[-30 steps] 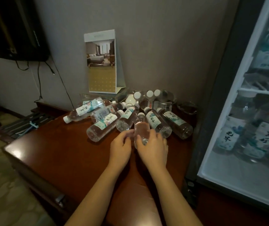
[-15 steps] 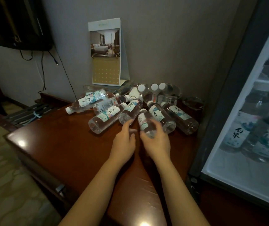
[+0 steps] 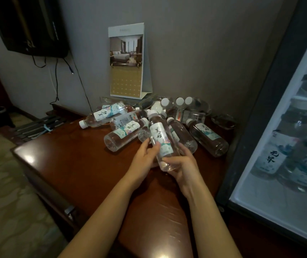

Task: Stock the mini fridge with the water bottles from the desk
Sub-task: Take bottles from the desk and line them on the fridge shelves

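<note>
- Holding the lifted bottle in both hands, the person has the left hand curled round its side and the right hand cupping its base. The cap points away, and it looks clear of the bench.
- Best bet from here, probably: one hand takes it round the middle, tips it upright and swings it right toward the mini fridge, minding the dark frame.
- The spare bottles lie heaped toward the back of the bench, some resting on each other, so grabbing one might roll its neighbours.
- Fridge front is hazy, so can't tell if that's shut glass or an open front. A couple of stocked bottles stand inside, right side cut off.
- Under the calendar a few caps poke out, exact count is anyone's guess.
</note>
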Action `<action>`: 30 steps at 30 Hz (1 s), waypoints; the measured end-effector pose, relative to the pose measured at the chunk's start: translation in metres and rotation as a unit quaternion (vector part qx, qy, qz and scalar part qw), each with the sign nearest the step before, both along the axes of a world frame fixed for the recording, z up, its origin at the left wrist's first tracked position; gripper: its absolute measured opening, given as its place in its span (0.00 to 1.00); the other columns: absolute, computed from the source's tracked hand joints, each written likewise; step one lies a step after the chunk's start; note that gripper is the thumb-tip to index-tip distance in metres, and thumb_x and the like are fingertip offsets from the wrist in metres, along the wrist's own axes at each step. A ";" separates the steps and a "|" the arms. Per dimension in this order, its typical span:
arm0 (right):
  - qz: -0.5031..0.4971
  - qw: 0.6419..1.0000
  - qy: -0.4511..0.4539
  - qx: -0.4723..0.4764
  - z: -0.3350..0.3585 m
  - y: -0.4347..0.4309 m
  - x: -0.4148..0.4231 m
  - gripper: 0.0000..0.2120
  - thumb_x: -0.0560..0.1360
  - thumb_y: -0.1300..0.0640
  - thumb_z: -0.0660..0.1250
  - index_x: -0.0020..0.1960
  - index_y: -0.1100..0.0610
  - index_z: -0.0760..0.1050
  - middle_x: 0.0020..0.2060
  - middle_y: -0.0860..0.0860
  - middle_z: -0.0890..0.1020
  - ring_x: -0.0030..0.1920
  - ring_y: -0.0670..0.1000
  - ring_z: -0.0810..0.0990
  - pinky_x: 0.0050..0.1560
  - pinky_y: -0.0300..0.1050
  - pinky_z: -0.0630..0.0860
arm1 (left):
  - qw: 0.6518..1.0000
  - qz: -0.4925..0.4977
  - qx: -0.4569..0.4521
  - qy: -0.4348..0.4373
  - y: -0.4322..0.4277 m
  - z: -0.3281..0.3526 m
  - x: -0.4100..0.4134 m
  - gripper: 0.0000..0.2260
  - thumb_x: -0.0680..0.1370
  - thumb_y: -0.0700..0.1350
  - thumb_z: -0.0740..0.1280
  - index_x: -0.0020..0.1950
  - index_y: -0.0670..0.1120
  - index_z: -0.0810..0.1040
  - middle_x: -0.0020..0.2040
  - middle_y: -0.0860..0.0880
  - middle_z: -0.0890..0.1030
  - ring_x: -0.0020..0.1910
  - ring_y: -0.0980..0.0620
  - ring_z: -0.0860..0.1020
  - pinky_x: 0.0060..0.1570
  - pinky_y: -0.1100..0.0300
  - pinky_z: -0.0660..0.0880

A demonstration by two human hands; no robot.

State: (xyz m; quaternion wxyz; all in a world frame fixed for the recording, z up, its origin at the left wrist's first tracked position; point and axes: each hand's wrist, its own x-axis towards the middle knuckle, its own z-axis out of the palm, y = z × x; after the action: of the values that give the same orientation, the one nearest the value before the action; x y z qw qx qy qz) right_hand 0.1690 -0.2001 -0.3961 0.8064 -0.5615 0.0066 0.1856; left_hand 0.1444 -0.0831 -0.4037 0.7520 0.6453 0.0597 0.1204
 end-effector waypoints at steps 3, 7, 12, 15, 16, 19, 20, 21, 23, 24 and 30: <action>0.044 0.996 -0.051 -0.052 0.003 0.000 -0.002 0.41 0.63 0.76 0.66 0.70 0.50 0.65 0.54 0.53 0.81 0.53 0.56 0.81 0.53 0.52 0.78 | 1.000 0.000 -0.002 -0.018 0.003 -0.002 -0.001 0.19 0.78 0.45 0.63 0.69 0.46 0.67 0.58 0.47 0.79 0.52 0.52 0.80 0.42 0.64 0.79; 0.070 0.989 -0.102 -0.075 0.009 -0.002 -0.005 0.37 0.64 0.77 0.64 0.67 0.49 0.69 0.51 0.50 0.82 0.51 0.52 0.81 0.48 0.48 0.79 | 0.996 -0.028 0.057 -0.056 0.005 -0.003 -0.005 0.24 0.75 0.43 0.67 0.69 0.52 0.66 0.61 0.51 0.77 0.58 0.55 0.77 0.49 0.64 0.77; 0.105 0.979 -0.151 -0.092 0.014 -0.007 -0.009 0.40 0.64 0.79 0.63 0.68 0.47 0.67 0.52 0.50 0.82 0.52 0.49 0.81 0.49 0.45 0.80 | 0.994 -0.039 0.074 -0.070 0.006 -0.004 -0.005 0.24 0.71 0.40 0.72 0.64 0.52 0.69 0.59 0.50 0.79 0.57 0.55 0.78 0.51 0.63 0.77; 0.137 0.958 -0.212 -0.136 0.013 0.001 -0.013 0.46 0.65 0.78 0.64 0.74 0.45 0.56 0.61 0.50 0.75 0.57 0.49 0.78 0.48 0.43 0.80 | 0.996 -0.044 0.057 -0.061 0.006 -0.003 -0.006 0.23 0.69 0.38 0.74 0.62 0.46 0.73 0.55 0.47 0.81 0.52 0.53 0.81 0.48 0.63 0.78; 0.146 0.947 -0.238 -0.157 0.013 0.004 -0.015 0.48 0.66 0.76 0.66 0.75 0.43 0.51 0.63 0.49 0.73 0.58 0.49 0.77 0.50 0.44 0.80 | 0.996 -0.042 0.045 -0.062 0.007 -0.003 -0.007 0.24 0.67 0.39 0.74 0.61 0.44 0.74 0.53 0.46 0.82 0.50 0.52 0.82 0.46 0.62 0.78; 0.155 0.926 -0.278 -0.201 0.013 0.007 -0.020 0.52 0.66 0.69 0.72 0.76 0.43 0.44 0.59 0.40 0.70 0.61 0.46 0.74 0.60 0.45 0.76 | 0.997 -0.035 0.013 -0.074 0.010 -0.003 -0.009 0.19 0.64 0.38 0.72 0.55 0.42 0.77 0.43 0.48 0.84 0.43 0.51 0.82 0.40 0.62 0.78; 0.158 0.923 -0.280 -0.212 0.013 0.007 -0.020 0.52 0.67 0.67 0.73 0.76 0.43 0.44 0.58 0.38 0.70 0.61 0.45 0.73 0.60 0.44 0.75 | 0.996 -0.036 0.008 -0.075 0.011 -0.004 -0.009 0.18 0.64 0.37 0.71 0.53 0.43 0.78 0.42 0.49 0.83 0.42 0.52 0.82 0.39 0.62 0.78; 0.164 0.921 -0.277 -0.219 0.014 0.007 -0.020 0.51 0.67 0.66 0.73 0.75 0.43 0.45 0.56 0.37 0.69 0.60 0.44 0.73 0.58 0.41 0.75 | 0.996 -0.039 0.002 -0.075 0.011 -0.003 -0.010 0.17 0.65 0.37 0.71 0.53 0.44 0.78 0.43 0.49 0.83 0.43 0.52 0.82 0.40 0.62 0.78; 0.175 0.921 -0.265 -0.224 0.015 0.006 -0.018 0.49 0.68 0.67 0.73 0.75 0.42 0.46 0.54 0.36 0.70 0.58 0.43 0.73 0.52 0.38 0.75 | 0.996 -0.043 -0.017 -0.070 0.010 -0.002 -0.011 0.18 0.66 0.36 0.71 0.55 0.45 0.78 0.46 0.47 0.83 0.45 0.51 0.81 0.41 0.61 0.78; 0.179 0.923 -0.259 -0.223 0.014 0.005 -0.016 0.49 0.67 0.68 0.72 0.74 0.41 0.47 0.54 0.36 0.71 0.58 0.44 0.73 0.54 0.39 0.75 | 0.996 -0.046 -0.024 -0.068 0.009 -0.002 -0.011 0.19 0.66 0.37 0.71 0.57 0.44 0.77 0.47 0.46 0.82 0.46 0.50 0.81 0.42 0.60 0.78; 0.178 0.924 -0.243 -0.235 0.012 0.003 -0.015 0.50 0.62 0.66 0.72 0.73 0.39 0.50 0.68 0.48 0.69 0.65 0.52 0.71 0.63 0.55 0.74 | 0.997 -0.039 -0.013 -0.062 0.000 0.000 -0.021 0.26 0.62 0.44 0.75 0.59 0.41 0.76 0.49 0.42 0.82 0.47 0.47 0.82 0.44 0.58 0.78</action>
State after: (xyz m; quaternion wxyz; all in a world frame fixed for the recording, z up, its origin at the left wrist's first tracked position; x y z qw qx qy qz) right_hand 0.1543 -0.1969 -0.3844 0.5818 -0.7545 -0.2465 0.1774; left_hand 0.1239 -0.0827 -0.4040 0.7667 0.6286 -0.0107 0.1298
